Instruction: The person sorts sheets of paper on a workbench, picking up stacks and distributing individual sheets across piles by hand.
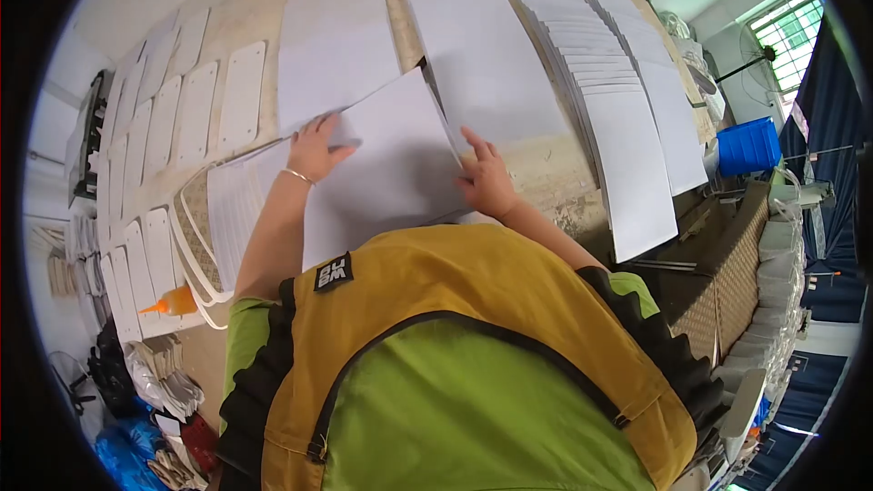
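A large white sheet (386,155) lies at a slant on the worktable in front of me. My left hand (318,147) rests at its upper left edge, palm down, fingers spread and the thumb out over the sheet. At the right edge is my right hand (488,180), index finger stretched forward and the others loosely bent, nothing visible in it. Beneath the slanted sheet, to the left, a fanned stack of white sheets (238,209) shows its edges. Beyond it lie more flat white sheets (332,36).
Overlapping white sheets (591,64) run down the table's right side. White rounded panels (243,91) stand in rows at left, near an orange-tipped glue bottle (173,302). A blue bin (748,145) and wrapped stacks (773,282) are at right; bags (127,450) lie lower left.
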The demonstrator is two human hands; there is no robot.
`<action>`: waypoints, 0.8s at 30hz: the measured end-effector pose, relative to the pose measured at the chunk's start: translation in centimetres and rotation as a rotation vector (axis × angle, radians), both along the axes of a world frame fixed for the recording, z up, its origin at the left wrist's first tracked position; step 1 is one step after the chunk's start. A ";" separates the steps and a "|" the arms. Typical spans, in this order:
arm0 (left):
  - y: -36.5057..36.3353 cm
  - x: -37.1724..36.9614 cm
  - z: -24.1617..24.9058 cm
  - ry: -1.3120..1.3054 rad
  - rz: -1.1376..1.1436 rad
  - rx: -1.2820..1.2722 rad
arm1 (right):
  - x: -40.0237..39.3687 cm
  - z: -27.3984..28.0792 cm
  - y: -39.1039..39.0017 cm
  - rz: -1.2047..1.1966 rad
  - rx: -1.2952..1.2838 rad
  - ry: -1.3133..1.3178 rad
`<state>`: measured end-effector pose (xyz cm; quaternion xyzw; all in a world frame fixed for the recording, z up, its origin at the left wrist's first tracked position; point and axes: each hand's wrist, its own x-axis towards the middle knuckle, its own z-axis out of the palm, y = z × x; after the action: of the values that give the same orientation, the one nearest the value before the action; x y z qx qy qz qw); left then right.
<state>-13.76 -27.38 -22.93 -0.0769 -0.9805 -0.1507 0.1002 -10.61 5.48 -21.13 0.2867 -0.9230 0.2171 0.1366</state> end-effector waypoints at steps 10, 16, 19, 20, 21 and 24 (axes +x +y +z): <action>-0.1 5.5 9.6 0.269 0.007 0.183 | -2.4 0.2 4.3 0.585 -0.759 -1.472; 2.6 7.8 19.3 0.323 0.000 -0.004 | -5.1 1.9 1.8 0.582 -0.667 -1.431; 0.8 3.7 17.1 0.168 0.227 -0.203 | -5.8 -1.7 -1.3 0.245 -0.400 -1.430; -0.5 1.8 14.6 0.119 0.270 -0.243 | -5.6 -2.0 -2.0 0.246 -0.403 -1.431; -1.8 0.2 12.1 0.037 0.289 -0.248 | -5.1 -2.1 -2.5 0.165 -0.391 -1.288; -3.1 -2.6 5.7 -0.137 0.289 -0.256 | -4.0 -2.8 -2.9 -0.022 -0.377 -1.007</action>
<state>-16.32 -30.52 -17.21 0.0627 -0.9970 -0.0139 0.0433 -14.60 2.57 -23.94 0.1079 -0.8224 0.4881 -0.2715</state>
